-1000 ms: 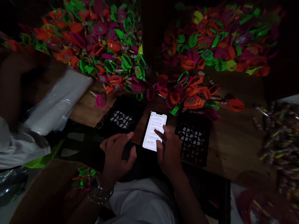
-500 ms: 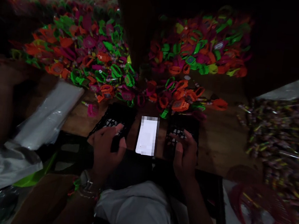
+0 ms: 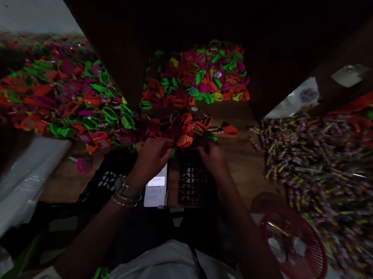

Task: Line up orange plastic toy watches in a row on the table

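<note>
Left hand [image 3: 151, 153]: fingers curled into the small toy pile [image 3: 187, 128], grip unclear.
Right hand [image 3: 214, 158]: fingers at the same pile, state unclear.
Pile: mid-tabletop [image 3: 244, 163], beyond phone [image 3: 155, 191].

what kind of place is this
Probably a small toy-packing workshop, dimly lit. A wooden table carries heaps of neon plastic toy watches, a spread of wrapped candy sticks and black mesh baskets. Both hands, left hand and right hand, reach into the watches.
</note>
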Tool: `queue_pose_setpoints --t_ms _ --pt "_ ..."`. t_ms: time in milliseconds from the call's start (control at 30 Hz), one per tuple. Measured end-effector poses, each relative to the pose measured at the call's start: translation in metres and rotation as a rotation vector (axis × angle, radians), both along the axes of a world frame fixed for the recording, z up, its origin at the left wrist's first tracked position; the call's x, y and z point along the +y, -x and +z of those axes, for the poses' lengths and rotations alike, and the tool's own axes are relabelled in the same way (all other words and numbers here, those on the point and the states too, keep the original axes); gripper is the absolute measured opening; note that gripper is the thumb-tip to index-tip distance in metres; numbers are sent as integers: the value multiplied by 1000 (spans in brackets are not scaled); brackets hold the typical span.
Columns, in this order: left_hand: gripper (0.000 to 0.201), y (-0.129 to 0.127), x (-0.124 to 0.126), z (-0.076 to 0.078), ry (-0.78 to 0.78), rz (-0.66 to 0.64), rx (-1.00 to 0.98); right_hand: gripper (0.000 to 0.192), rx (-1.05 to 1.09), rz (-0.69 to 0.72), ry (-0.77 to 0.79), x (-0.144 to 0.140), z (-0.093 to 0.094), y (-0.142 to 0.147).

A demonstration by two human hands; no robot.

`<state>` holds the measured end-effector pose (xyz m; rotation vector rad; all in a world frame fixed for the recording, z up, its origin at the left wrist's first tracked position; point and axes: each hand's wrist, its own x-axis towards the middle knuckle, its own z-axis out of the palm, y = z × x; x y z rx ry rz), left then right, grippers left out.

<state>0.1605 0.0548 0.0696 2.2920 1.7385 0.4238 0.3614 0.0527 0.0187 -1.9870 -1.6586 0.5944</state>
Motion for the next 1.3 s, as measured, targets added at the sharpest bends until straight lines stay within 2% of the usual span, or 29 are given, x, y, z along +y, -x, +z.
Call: queue_pose_setpoints --t_ms 67,133,267,333,400,467,533,600,700,800,900,1033,1167,1300 --pt "34 -6 12 1 -25 -47 -41 27 -244 65 92 12 7 15" --pt "45 -8 25 0 -33 -163 -89 30 -402 58 151 17 11 23" --pt "57 -9 49 -2 74 -484 -191 34 -469 16 179 14 13 16" --pt "54 -9 57 -2 143 -563 -265 33 -484 2 184 10 12 10" --pt "52 -8 55 0 156 -543 -316 32 -490 -9 180 8 11 4" --pt "48 0 40 3 113 -456 -327 30 -489 -19 170 6 8 -1" --pt "42 15 12 2 55 -346 -300 31 -488 -31 149 4 5 -7" --pt "42 34 -25 -4 31 -286 -219 32 -428 -117 88 0 -1 -14" --pt "56 60 -77 -21 50 -230 -73 30 -127 -354 -80 -13 -11 -24" --pt "63 71 -103 -37 70 -168 -30 33 231 -483 -284 -30 -18 -27" --pt "67 68 -107 -44 123 -159 9 37 425 -517 -405 -47 -15 -23" --pt "67 64 -103 -44 173 -179 34 35 508 -489 -342 -65 -7 -18" --pt "63 75 -97 -38 80 -118 -20 37 547 -460 -308 -82 -8 -17" --pt "60 76 -83 -23 -8 -119 -65 38 615 -473 -309 -88 -15 -12"
